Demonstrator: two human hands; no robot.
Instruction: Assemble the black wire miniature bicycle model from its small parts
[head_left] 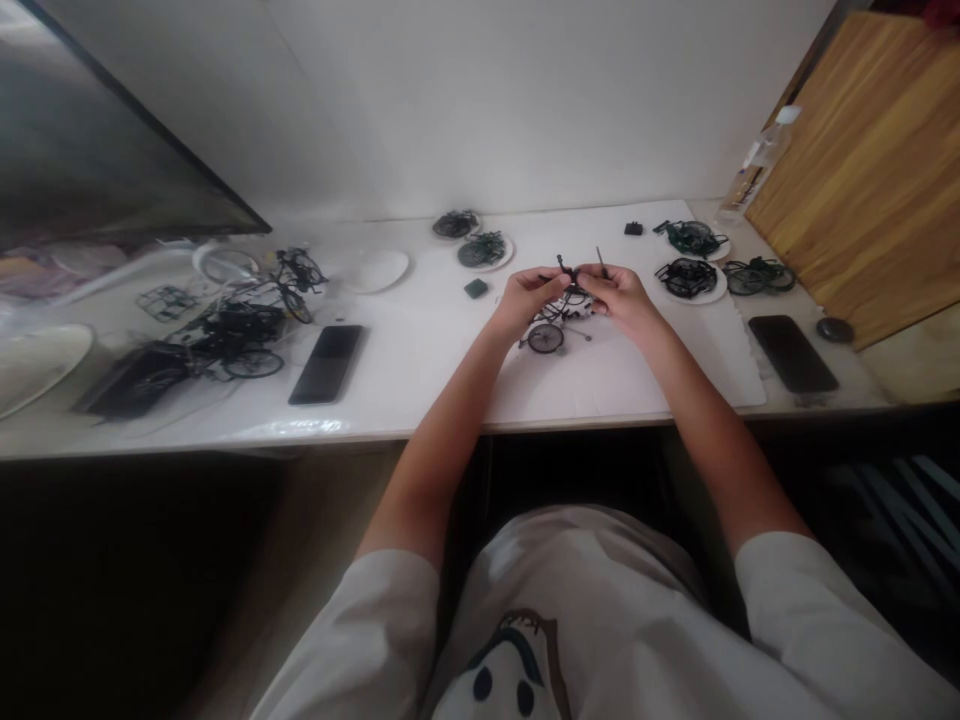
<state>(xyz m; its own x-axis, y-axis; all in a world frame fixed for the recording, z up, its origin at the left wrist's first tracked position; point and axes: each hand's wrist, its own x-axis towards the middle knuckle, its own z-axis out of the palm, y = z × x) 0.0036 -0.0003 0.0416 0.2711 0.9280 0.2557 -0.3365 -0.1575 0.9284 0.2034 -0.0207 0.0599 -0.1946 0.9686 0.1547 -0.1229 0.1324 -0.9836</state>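
Observation:
Over the white board, a miniature bicycle (545,339) stands partly hidden behind my fingers, its spoked wheel showing below them. My left hand (529,297) is closed in a pinch on a small black upper part of the bicycle, left of centre. From the right, my right hand (619,294) pinches the same black area, and the two sets of fingertips nearly meet. A thin dark rod (601,259) sticks up beside the right fingers; whether it is a tool or a bicycle part I cannot tell.
Plates of black (690,279) and green parts (691,237) sit at right, others (482,250) at back. A small green piece (476,288) lies left of my hands. Phones (327,365) (793,353) flank the board (600,390). More miniature bicycles (247,335) crowd the left; a bottle (761,165) stands back right.

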